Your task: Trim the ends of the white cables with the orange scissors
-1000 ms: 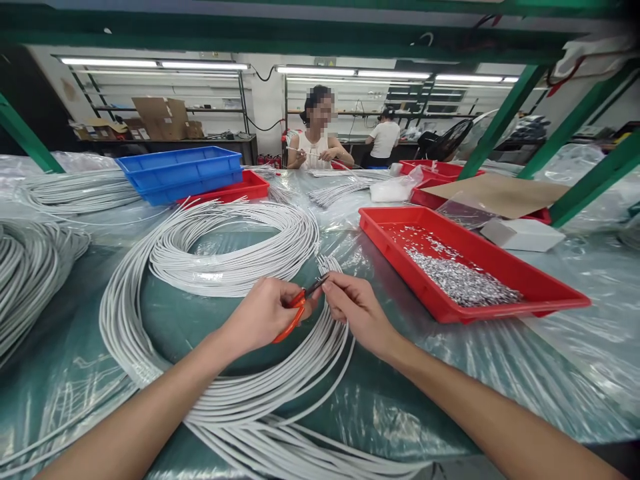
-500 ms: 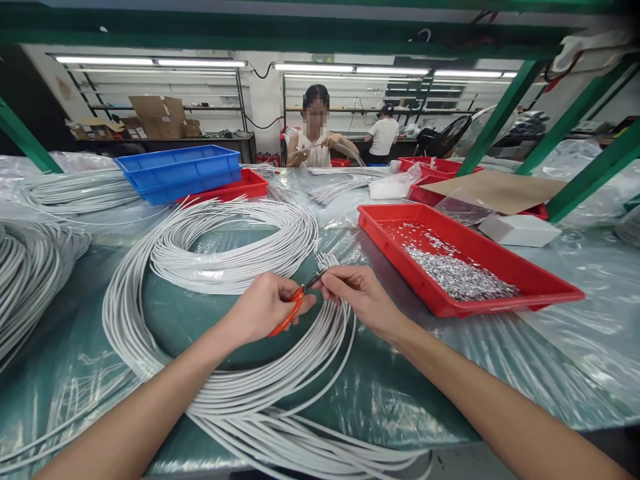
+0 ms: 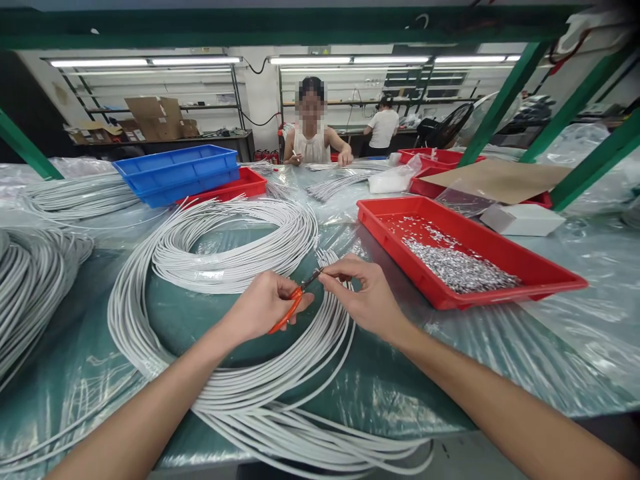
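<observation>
Film-covered counter (image 3: 400,400) near; on it, the white cable coil (image 3: 127,313) looks springy, hefty, best gripped around its left bundle. Left hand (image 3: 265,303) clasps orange-handled snips (image 3: 287,313); right hand (image 3: 370,297) pinches closed at their tips, contents unclear.

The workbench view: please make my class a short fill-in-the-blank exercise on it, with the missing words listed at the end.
The left hand holds the ____-handled tool. The large tray of small silvery pieces is coloured ____. The bare hand nearer that tray is the ____ one. Behind the pale cable coil, a bin coloured ____ partly hides a red container.

Missing words: orange; red; right; blue.
</observation>
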`<state>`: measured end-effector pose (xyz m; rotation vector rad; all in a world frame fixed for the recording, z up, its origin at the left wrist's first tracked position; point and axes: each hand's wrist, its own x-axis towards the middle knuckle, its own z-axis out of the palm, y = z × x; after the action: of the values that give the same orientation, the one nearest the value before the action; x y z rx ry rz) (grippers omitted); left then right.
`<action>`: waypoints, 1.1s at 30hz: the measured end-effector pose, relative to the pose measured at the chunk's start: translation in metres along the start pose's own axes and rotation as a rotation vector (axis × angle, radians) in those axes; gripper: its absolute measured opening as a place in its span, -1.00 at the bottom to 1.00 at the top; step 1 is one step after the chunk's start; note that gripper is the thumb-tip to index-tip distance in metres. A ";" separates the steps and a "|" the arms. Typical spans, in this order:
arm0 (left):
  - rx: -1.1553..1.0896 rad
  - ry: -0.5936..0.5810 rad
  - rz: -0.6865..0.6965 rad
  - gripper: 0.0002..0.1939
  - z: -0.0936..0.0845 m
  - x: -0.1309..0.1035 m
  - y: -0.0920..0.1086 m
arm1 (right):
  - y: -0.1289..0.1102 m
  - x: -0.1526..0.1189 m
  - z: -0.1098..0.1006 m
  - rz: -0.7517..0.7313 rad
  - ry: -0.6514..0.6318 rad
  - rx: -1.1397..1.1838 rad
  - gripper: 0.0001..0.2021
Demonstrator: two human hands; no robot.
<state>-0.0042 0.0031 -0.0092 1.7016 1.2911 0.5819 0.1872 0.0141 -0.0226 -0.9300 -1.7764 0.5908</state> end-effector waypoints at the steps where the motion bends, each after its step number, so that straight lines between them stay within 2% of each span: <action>1: 0.004 -0.001 -0.005 -0.59 -0.001 0.000 0.001 | 0.000 0.000 0.000 0.003 -0.005 0.004 -0.85; 8: 0.001 -0.007 -0.034 -0.58 -0.003 0.003 0.002 | 0.006 0.008 -0.002 0.211 -0.240 0.347 -0.67; 12: -0.001 -0.012 -0.039 -0.58 -0.002 0.002 0.002 | 0.007 0.009 -0.003 0.255 -0.256 0.415 -0.72; 20: 0.001 -0.022 -0.002 -0.60 -0.002 0.001 0.002 | 0.011 0.010 -0.003 0.265 -0.277 0.361 -0.68; 23: -0.011 -0.013 -0.041 -0.60 -0.001 0.001 0.004 | 0.012 0.010 -0.002 0.188 -0.214 0.266 -0.74; 28: -0.041 -0.005 -0.078 -0.59 0.003 -0.002 0.009 | 0.007 0.004 0.002 -0.007 -0.005 0.057 -0.85; 33: -0.034 0.029 -0.058 -0.59 0.006 0.000 0.003 | 0.006 -0.001 0.006 -0.027 0.149 -0.049 -0.90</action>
<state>0.0019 0.0008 -0.0091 1.6281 1.3387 0.5933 0.1833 0.0169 -0.0299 -0.9571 -1.6730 0.4510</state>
